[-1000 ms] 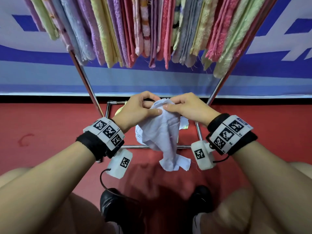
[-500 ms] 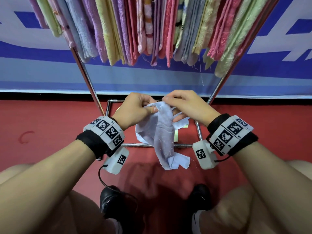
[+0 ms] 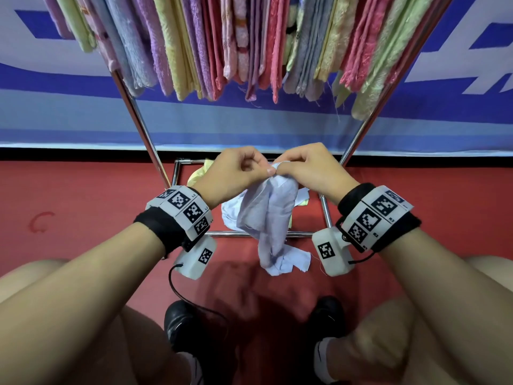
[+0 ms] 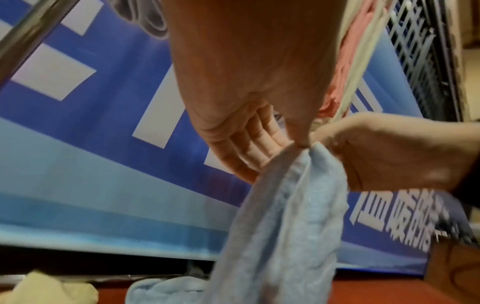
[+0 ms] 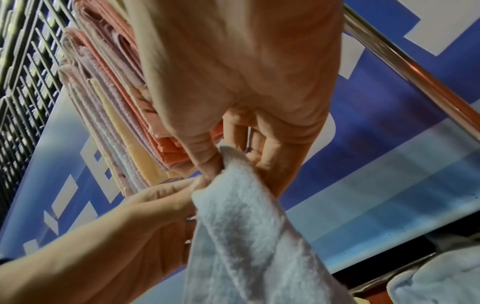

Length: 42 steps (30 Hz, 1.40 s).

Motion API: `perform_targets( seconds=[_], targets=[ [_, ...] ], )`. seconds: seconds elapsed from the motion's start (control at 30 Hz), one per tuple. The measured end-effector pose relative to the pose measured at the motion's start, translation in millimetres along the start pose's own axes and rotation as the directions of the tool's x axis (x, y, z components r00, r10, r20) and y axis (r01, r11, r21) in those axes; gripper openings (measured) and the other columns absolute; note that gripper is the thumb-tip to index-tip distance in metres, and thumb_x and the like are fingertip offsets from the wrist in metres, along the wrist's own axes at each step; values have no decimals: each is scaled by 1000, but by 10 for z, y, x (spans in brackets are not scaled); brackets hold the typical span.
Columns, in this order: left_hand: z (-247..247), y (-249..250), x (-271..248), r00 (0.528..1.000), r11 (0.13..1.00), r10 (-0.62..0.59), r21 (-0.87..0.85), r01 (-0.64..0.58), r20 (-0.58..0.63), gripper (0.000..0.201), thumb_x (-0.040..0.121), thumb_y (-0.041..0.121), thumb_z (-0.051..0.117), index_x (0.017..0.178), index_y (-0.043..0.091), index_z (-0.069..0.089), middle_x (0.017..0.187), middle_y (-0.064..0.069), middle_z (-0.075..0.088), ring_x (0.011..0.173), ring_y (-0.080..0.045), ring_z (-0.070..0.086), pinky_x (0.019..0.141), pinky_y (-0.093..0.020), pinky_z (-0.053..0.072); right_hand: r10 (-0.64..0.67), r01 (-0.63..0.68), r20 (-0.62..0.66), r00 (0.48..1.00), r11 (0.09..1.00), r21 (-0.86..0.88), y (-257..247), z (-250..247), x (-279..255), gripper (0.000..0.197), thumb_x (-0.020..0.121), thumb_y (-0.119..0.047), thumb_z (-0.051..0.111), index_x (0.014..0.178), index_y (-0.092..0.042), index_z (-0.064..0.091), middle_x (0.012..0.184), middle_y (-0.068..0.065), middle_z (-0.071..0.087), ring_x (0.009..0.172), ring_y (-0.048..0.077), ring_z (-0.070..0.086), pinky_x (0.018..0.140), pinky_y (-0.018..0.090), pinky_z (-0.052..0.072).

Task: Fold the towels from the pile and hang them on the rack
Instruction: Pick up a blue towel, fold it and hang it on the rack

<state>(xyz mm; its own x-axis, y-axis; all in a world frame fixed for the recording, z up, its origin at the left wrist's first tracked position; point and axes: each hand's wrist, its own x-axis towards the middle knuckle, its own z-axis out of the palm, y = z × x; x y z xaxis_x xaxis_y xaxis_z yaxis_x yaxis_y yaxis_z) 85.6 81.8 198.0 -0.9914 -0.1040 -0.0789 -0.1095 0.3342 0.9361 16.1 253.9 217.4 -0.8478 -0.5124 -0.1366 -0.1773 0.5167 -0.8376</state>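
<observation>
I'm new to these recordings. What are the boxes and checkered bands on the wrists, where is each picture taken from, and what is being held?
No machine here: a person works with bare hands. The checkered wristbands carry small white cameras. One picture looks down from the head; two look along each hand from the wrists. The left hand and right hand both pinch the top edge of a crumpled pale blue towel, which hangs between them. More light cloths lie on the red floor inside the chrome rack's base. Folded colourful towels hang above.

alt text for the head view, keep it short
Both hands, left hand and right hand, pinch the top edge of a pale blue towel that hangs bunched. Colourful folded towels hang on a metal rack above a red floor.
</observation>
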Motion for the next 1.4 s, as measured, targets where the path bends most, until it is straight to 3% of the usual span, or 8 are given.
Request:
perform_targets(
  seconds=[0.17,0.3,0.5,0.73,0.87,0.97,1.1,1.4],
  targets=[
    [25,-32,-9,999,995,46,84,-45,-15,18,84,19,79,91,9,65,79,-6,70,70,-11,61,73,-31,53,8,-8,1,1000,999,42,-50,-66,-49,18,84,-14,70,83,-25,84,77,-4,78,71,-2,64,64,15,49],
    [68,-44,1,997,999,-50,1,50,-65,5,90,6,62,85,8,61,76,-8,63,70,-15,55,71,-30,44,9,-9,6,1000,1000,22,-42,-13,-41,11,82,-17,74,84,-22,83,79,6,78,75,7,66,78,37,59],
    [157,-107,-51,986,928,151,355,-117,-70,20,86,-3,47,102,8,52,81,-1,58,66,6,50,57,-10,35,40,-40,3,999,998,44,-75,-17,-28,10,83,-14,72,85,-11,81,93,20,74,73,9,63,72,31,54],
    [15,-196,-34,919,840,395,399,-367,14,27,74,-9,43,94,9,46,89,-9,58,77,-25,48,72,-38,44,86,-83,-100,991,996,38,31,-167,56,22,78,-18,72,86,2,76,95,30,69,71,14,57,68,32,51],
    [11,-296,18,920,814,387,445,-374,67,39,73,-7,46,98,12,69,100,0,61,91,-14,55,86,-17,42,128,-119,-113,985,989,88,56,-180,71,14,78,-16,73,81,-4,79,80,20,73,72,15,60,71,34,52],
    [87,-306,10,962,871,267,413,-266,57,26,89,9,64,114,16,71,106,7,60,95,-8,54,83,-3,34,121,-113,-90,989,989,96,35,-138,60,14,78,-16,74,81,-4,79,90,27,73,72,18,61,71,36,52],
    [248,-321,5,973,912,229,343,-225,31,37,81,47,76,109,23,71,97,13,58,87,-9,58,76,-27,50,105,-99,-56,993,989,107,-10,-89,45,11,82,-13,74,83,-3,80,93,27,73,74,17,64,73,35,55],
    [228,-303,83,975,943,199,253,-218,100,34,75,40,85,67,27,55,68,10,50,66,-10,43,66,-30,37,100,-97,-35,994,992,76,48,-102,69,25,74,-20,73,85,2,77,97,32,69,75,18,60,73,36,50]
  ],
)
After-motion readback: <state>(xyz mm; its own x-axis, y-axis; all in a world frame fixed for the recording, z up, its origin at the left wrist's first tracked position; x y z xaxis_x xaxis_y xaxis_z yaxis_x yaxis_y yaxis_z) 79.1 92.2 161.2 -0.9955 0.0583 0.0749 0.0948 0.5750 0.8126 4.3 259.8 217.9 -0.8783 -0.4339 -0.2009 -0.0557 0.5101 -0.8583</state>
